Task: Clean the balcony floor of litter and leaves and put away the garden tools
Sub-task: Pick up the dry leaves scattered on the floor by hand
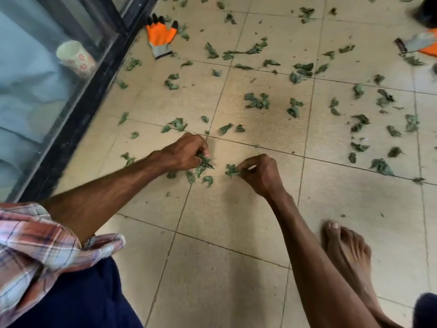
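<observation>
Rolled plaid shirt sleeve [47, 245] and navy trouser knee [82, 299] fill the seven o'clock corner, closest to the lens. At ten o'clock a black-framed glass sliding door [78, 110] borders the floor, and a pale flower-printed paper cup [75, 59] sits behind the pane.

Just left of centre the left hand [186, 152] is clenched round a small bunch of picked green leaves [204, 163], low over the beige tiled balcony floor [224, 268]. A few loose leaves lie at its six o'clock. At its twelve o'clock, near the door frame, an orange-and-grey work glove with black fingertips [160, 35] lies flat on the tiles.

Just right of centre the right hand [260, 174] pinches one crumpled green leaf [231, 169] between thumb and fingertips, right at the tile surface. At five o'clock a bare foot [347, 247] stands on tiles showing almost no debris.

From twelve to three o'clock the scattered green leaves [256, 100] lie thick on the tiles, well apart from both hands. At the two o'clock edge a second orange-and-grey glove [421, 43] is cut off by the frame, with a small dark rod-like thing [400, 45] beside it that I cannot identify.

By my reading the job is at an early stage. Only the near strip looks picked over. Most of the leaves remain, neither glove is put away, and no bin or bag is in view.
</observation>
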